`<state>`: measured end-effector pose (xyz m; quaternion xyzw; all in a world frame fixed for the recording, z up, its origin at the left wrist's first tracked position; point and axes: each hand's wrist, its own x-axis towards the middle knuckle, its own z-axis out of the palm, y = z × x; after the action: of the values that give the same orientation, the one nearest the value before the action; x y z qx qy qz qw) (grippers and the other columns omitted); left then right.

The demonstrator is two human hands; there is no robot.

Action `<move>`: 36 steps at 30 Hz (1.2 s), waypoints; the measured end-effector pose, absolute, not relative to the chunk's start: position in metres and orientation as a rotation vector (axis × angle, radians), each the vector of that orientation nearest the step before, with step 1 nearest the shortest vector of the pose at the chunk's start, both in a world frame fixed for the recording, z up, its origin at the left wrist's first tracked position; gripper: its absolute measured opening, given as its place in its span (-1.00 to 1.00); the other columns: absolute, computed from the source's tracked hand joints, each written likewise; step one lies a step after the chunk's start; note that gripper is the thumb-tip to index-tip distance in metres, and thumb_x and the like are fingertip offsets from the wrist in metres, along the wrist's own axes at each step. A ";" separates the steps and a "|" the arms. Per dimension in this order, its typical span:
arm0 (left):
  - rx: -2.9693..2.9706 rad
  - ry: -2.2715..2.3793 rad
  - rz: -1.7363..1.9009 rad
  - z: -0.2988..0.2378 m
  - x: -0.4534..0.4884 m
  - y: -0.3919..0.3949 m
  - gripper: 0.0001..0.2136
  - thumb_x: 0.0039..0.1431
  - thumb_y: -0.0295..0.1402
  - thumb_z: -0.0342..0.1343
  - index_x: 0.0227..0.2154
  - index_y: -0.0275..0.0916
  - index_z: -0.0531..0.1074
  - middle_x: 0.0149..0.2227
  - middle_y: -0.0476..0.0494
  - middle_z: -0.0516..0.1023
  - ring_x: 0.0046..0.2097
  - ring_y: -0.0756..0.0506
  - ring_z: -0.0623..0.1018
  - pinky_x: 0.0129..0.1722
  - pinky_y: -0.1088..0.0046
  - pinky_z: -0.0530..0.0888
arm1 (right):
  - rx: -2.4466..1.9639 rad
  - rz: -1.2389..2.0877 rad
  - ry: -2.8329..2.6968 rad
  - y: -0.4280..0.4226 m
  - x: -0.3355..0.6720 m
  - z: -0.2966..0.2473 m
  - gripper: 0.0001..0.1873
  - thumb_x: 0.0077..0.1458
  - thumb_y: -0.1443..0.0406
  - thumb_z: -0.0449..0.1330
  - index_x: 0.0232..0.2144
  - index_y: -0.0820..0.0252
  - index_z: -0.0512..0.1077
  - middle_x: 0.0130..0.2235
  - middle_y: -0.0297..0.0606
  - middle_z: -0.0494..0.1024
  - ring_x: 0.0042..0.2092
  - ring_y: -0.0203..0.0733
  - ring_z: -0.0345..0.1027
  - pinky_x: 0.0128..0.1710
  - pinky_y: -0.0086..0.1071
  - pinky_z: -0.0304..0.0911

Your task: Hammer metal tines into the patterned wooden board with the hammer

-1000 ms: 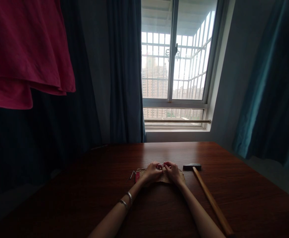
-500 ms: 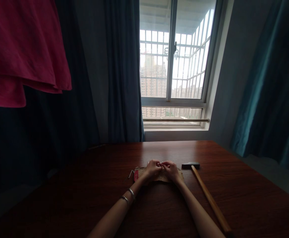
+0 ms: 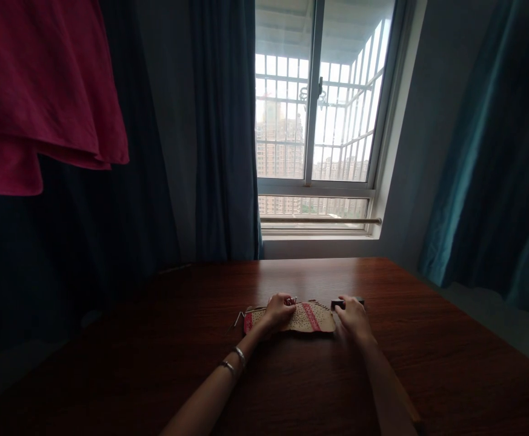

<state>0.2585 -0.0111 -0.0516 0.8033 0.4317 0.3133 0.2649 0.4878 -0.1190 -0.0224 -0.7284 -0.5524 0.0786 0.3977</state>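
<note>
My left hand [image 3: 280,311] rests on a tan, hole-dotted piece of what looks like cardboard [image 3: 324,320] with red bands. Its fingers are closed together, and small shiny bits show at the fingertips, too small to name. Off to the right, my right hand [image 3: 354,316] reaches over the hammer with thumb and fingers apart. The dark hammer head [image 3: 360,301] shows partly behind the fingers, while hand and forearm cover most of the wooden handle. I cannot tell whether the fingers touch it. Thin metal rods, perhaps nails [image 3: 239,317], lie by the board's left end.
All of this lies on a brown wooden table [image 3: 246,387]. Beyond its far edge is a barred window [image 3: 314,121], with dark blue curtains [image 3: 225,133] beside it. A pink cloth [image 3: 50,91] hangs at the upper left.
My right hand has left the left fingertips and moved right to the hammer, uncovering the board's right part. My left hand stays where it was.
</note>
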 end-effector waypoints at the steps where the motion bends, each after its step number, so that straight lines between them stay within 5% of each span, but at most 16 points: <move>1: 2.173 1.171 0.841 -0.053 0.259 -0.010 -0.77 -0.12 -0.27 0.06 -0.49 -0.31 0.52 -0.49 -0.09 0.53 -0.42 -0.06 0.44 -0.38 0.50 0.28 | -1.924 0.170 -1.360 -0.133 0.497 -0.023 -0.60 -0.03 0.32 0.10 -0.11 0.32 0.45 -0.16 0.06 0.49 -0.07 0.07 0.34 -0.03 -0.19 0.14; 7: 2.198 1.153 0.853 -0.056 0.258 -0.009 -0.77 -0.10 -0.28 0.05 -0.48 -0.32 0.52 -0.46 -0.10 0.54 -0.40 -0.06 0.45 -0.41 0.51 0.27 | -2.485 0.031 -1.329 -0.196 0.520 -0.032 -0.49 0.05 0.15 0.04 0.03 0.26 0.28 -0.14 0.07 0.45 -0.11 0.09 0.38 -0.19 -0.22 0.23; 22: 2.204 1.147 0.849 -0.054 0.256 -0.012 -0.76 -0.08 -0.25 0.07 -0.45 -0.32 0.51 -0.41 -0.12 0.56 -0.38 -0.08 0.48 -0.40 0.51 0.27 | -2.459 -0.094 -1.637 -0.197 0.512 -0.051 -0.67 0.21 0.25 -0.18 -0.26 0.30 0.34 -0.29 0.04 0.47 -0.26 0.05 0.46 -0.34 -0.23 0.27; 27: 2.189 1.134 0.833 -0.055 0.256 -0.011 -0.77 -0.08 -0.26 0.07 -0.46 -0.32 0.51 -0.41 -0.11 0.56 -0.37 -0.07 0.48 -0.40 0.51 0.27 | -2.039 0.314 -1.357 -0.189 0.510 -0.036 -0.71 0.18 0.19 -0.14 -0.30 0.24 0.30 -0.39 -0.14 0.44 -0.39 -0.17 0.41 -0.45 -0.38 0.24; 31: 2.190 1.150 0.852 -0.058 0.257 -0.009 -0.78 -0.08 -0.27 0.06 -0.47 -0.33 0.50 -0.44 -0.09 0.54 -0.39 -0.06 0.47 -0.43 0.52 0.24 | -1.541 0.922 -1.088 -0.185 0.491 -0.005 -0.71 0.09 0.09 -0.03 -0.38 0.20 0.27 -0.46 -0.35 0.33 -0.68 -0.45 0.08 -0.76 -0.52 -0.06; 36: 2.197 1.145 0.849 -0.057 0.256 -0.011 -0.76 -0.08 -0.24 0.07 -0.47 -0.32 0.50 -0.43 -0.11 0.54 -0.40 -0.06 0.45 -0.45 0.52 0.24 | -1.168 1.383 -0.999 -0.186 0.457 0.022 -0.64 -0.12 0.07 0.23 -0.39 0.22 0.30 -0.46 -0.38 0.35 -0.70 -0.54 0.03 -0.79 -0.58 -0.13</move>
<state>0.2560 -0.0111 -0.0572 0.8105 0.4222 0.3133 0.2583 0.4572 -0.1862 0.0220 -0.4852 -0.4151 0.5749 0.5116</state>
